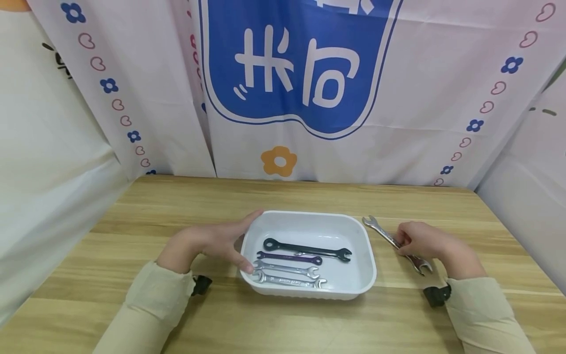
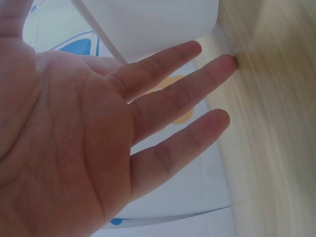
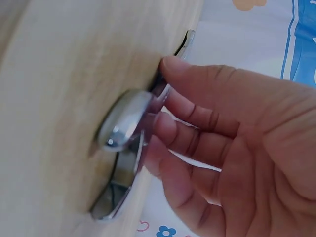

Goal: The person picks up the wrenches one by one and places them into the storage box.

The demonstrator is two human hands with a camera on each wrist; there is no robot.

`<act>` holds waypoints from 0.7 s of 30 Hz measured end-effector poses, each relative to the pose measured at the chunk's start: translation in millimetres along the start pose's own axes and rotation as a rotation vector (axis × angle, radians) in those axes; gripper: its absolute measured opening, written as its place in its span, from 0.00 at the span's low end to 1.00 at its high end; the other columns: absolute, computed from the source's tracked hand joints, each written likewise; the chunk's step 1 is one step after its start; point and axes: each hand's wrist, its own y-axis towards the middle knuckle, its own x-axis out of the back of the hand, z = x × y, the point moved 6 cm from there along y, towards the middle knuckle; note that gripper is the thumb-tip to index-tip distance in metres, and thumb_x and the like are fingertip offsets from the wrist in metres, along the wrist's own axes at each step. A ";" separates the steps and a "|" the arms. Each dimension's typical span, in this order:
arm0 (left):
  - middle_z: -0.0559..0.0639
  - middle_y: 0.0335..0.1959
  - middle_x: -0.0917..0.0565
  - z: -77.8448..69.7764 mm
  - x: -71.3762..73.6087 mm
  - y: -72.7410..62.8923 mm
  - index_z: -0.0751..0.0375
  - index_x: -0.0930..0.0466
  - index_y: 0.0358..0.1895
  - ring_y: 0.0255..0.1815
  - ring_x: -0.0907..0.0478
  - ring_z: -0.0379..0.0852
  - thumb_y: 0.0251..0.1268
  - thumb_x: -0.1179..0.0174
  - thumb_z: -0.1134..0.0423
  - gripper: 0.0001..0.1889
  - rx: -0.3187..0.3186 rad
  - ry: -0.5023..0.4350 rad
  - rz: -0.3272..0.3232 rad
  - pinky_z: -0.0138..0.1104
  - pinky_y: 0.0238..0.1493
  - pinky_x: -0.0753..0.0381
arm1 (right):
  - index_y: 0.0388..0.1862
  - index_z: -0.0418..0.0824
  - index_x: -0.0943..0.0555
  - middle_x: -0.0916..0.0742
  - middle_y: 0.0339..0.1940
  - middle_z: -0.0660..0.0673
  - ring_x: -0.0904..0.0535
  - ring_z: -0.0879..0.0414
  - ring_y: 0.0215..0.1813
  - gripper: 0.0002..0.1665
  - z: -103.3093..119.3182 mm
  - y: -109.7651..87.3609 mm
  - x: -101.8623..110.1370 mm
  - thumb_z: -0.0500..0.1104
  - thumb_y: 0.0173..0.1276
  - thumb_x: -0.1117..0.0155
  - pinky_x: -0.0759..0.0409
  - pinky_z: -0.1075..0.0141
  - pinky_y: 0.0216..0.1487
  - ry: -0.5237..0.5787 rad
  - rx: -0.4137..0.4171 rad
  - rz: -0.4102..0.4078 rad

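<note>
A white plastic tray [image 1: 309, 293] stands on the table, holding a black wrench [image 1: 305, 248], a purple wrench [image 1: 287, 256] and two silver wrenches [image 1: 289, 269] lying side by side. My left hand [image 1: 216, 241] rests at the tray's left end, thumb over the near rim and the other fingers extended. In the left wrist view those fingers [image 2: 170, 101] look straight and spread. To the tray's right, my right hand [image 1: 422, 239] pinches a silver wrench [image 1: 380, 230] at the table surface. Two overlapping wrench ends [image 3: 126, 121] show in the right wrist view; fingers partly hide them.
The wooden table [image 1: 283, 324] runs back to a white printed curtain [image 1: 239, 152]. White cloth also hangs at the left [image 1: 48, 172] and right [image 1: 526, 157]. A bit of silver metal [image 1: 299, 253] peeks out beneath the black wrench.
</note>
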 end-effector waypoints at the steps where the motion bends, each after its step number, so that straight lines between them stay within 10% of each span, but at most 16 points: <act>1: 0.53 0.77 0.41 0.2 0.0 -0.1 0.48 0.68 0.80 0.78 0.46 0.53 0.46 0.22 0.52 0.67 0.006 0.004 -0.002 0.55 0.78 0.49 | 0.32 0.36 0.25 0.24 0.24 0.48 0.26 0.56 0.27 0.08 -0.1 -0.7 -0.4 0.34 0.63 0.33 0.26 0.65 0.28 0.004 -0.016 0.007; 21: 0.54 0.76 0.40 -1.0 0.6 -0.5 0.47 0.67 0.80 0.77 0.45 0.54 0.47 0.22 0.53 0.66 -0.013 -0.010 0.004 0.56 0.78 0.49 | 0.24 0.38 0.27 0.23 0.22 0.48 0.27 0.56 0.24 0.09 -2.5 -4.8 -3.2 0.34 0.60 0.36 0.27 0.65 0.25 -0.009 -0.119 0.037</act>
